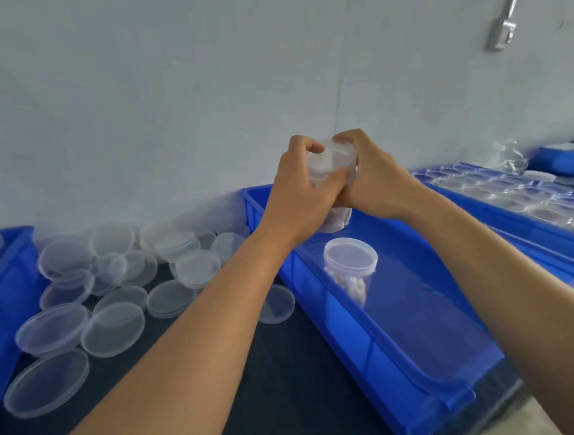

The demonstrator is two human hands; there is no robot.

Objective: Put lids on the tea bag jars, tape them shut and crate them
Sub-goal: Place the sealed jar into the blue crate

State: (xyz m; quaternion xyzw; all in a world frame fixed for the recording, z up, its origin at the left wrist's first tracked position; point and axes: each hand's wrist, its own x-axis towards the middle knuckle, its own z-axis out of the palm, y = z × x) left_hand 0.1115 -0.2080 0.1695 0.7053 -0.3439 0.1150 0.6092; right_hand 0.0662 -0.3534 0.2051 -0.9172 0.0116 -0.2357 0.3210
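Note:
Both my hands hold one clear tea bag jar (336, 220) up above the far end of the blue crate (417, 369). My left hand (302, 190) grips the jar's upper part, thumb and fingers curled round the clear lid (330, 158). My right hand (374, 177) grips the same lid from the right side. The jar's lower part shows below my hands, with pale tea bags inside. A second lidded jar (350, 264) stands upright inside the crate, close to its left wall.
Many loose clear lids (113, 327) lie scattered on the dark table at left. Another blue crate (6, 295) sits at the far left edge. At right, a blue crate (515, 214) holds several open jars (508, 191). A grey wall stands close behind.

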